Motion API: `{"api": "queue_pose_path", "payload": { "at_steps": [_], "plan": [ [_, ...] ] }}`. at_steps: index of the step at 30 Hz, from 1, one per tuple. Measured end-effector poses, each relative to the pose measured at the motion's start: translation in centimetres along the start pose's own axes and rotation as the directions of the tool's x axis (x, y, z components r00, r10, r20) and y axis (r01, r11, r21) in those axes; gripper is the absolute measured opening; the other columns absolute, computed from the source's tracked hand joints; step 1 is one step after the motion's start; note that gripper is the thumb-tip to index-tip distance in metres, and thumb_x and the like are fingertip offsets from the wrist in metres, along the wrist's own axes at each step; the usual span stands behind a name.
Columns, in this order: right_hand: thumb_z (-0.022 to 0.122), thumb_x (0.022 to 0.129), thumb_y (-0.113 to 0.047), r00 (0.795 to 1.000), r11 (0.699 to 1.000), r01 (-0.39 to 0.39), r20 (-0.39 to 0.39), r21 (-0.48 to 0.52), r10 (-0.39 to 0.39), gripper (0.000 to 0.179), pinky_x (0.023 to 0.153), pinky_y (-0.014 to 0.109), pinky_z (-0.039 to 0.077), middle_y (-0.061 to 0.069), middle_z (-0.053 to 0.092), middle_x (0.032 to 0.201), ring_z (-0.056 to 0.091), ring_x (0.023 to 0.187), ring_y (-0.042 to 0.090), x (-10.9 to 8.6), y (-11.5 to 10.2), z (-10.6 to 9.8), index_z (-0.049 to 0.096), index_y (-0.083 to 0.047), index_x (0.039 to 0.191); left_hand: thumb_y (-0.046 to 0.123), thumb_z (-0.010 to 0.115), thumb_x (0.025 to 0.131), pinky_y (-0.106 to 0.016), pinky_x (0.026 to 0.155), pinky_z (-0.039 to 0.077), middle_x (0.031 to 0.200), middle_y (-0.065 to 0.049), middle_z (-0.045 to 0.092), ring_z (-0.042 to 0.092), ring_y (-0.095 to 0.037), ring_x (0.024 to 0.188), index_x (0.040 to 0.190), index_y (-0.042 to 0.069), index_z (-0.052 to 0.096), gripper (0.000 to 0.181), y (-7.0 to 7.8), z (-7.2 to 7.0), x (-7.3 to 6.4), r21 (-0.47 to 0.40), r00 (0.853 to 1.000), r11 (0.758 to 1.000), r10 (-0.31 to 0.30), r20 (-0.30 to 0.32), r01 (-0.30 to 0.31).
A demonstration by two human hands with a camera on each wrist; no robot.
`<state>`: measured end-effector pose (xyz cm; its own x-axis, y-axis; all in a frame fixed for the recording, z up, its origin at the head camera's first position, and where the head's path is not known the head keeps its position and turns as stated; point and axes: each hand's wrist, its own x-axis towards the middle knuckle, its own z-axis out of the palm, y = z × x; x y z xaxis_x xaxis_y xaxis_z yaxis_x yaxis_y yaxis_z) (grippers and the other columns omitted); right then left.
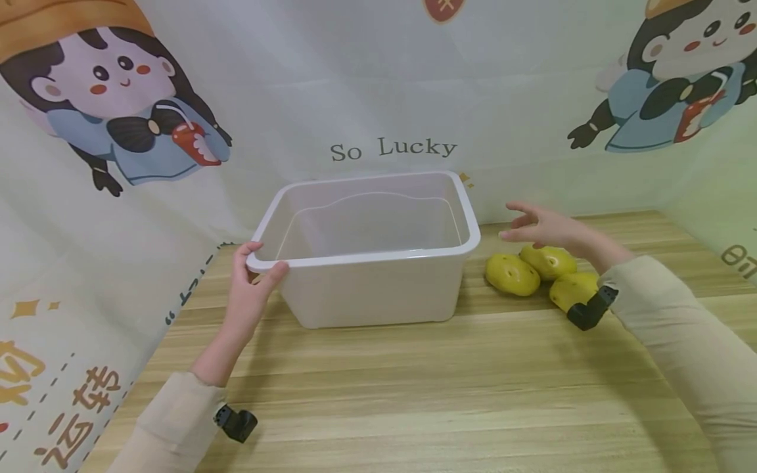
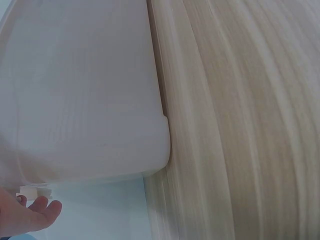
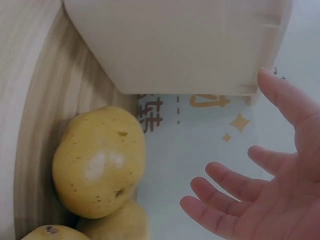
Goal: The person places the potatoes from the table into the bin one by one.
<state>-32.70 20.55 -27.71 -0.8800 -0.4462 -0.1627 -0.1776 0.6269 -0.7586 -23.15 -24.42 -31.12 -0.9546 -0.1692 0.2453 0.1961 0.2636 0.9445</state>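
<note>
On the wooden table (image 1: 384, 394), up toward the printed cloth (image 1: 296, 112) at the back, a pale plastic bin (image 1: 372, 292) stands upright, mouth to the ceiling. The person's left hand (image 1: 251, 289) grips its near left corner, thumb over the front rim and fingers over the end, presumably to keep so light a tub from sliding. Nothing pokes above that rim, though I can't see down to the floor of it. Just to the right of the bin, three yellow potatoes (image 1: 512, 274) sit bunched together, one set back between the other two, seemingly put there to suit the right arm's reach. The right hand (image 1: 544, 226) hangs above them, fingers spread and nothing in its grasp, touching neither potato nor bin; I'd guess it is held that wide to fit something round and plump. The black camera (image 1: 591, 310) at the right sleeve (image 1: 656, 295) partly hides the rightmost potato from me
</note>
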Motion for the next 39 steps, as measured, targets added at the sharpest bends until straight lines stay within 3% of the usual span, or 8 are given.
{"api": "queue_pose_path", "payload": {
  "at_steps": [13, 26, 39],
  "plan": [
    [0.053, 0.090, -0.038, 0.999, 0.998, -0.021, 0.035, -0.056, 0.023, 0.081, 0.099, 0.056, 0.033, 0.031, 0.025, 0.141, 0.033, 0.124, 0.045, -0.3, 1.1, 1.3, 0.005, -0.005, 0.146, 0.021, 0.057, 0.090, -0.015, 0.081, 0.041, 0.132, -0.011, 0.031, 0.038, -0.015, 0.108, 0.129, 0.018, 0.025, 0.050, -0.2, -0.2, 0.0, 0.010, 1.000, 1.000, 0.018, -0.002, -0.018],
    [0.056, 0.088, -0.041, 1.000, 0.994, -0.019, 0.019, -0.108, 0.022, 0.083, 0.098, 0.057, 0.032, 0.033, 0.032, 0.137, 0.036, 0.122, 0.046, -0.1, 2.5, 2.2, 0.010, -0.002, 0.145, 0.016, 0.054, 0.091, -0.016, 0.081, 0.041, 0.133, -0.010, 0.031, 0.037, -0.014, 0.108, 0.133, 0.012, 0.022, 0.053, 0.1, 0.0, 0.0, 0.014, 1.000, 1.000, 0.006, -0.003, -0.006],
    [0.063, 0.084, -0.035, 1.000, 0.993, 0.005, 0.005, -0.114, -0.004, 0.085, 0.101, 0.059, 0.026, 0.034, 0.027, 0.138, 0.028, 0.126, 0.048, 0.1, 3.5, 3.1, 0.014, -0.001, 0.144, 0.015, 0.054, 0.092, -0.015, 0.082, 0.040, 0.134, -0.011, 0.030, 0.037, -0.014, 0.109, 0.134, 0.010, 0.020, 0.054, 0.4, 0.1, -0.1, 0.016, 1.000, 1.000, -0.014, -0.005, 0.014]
  ]
}}
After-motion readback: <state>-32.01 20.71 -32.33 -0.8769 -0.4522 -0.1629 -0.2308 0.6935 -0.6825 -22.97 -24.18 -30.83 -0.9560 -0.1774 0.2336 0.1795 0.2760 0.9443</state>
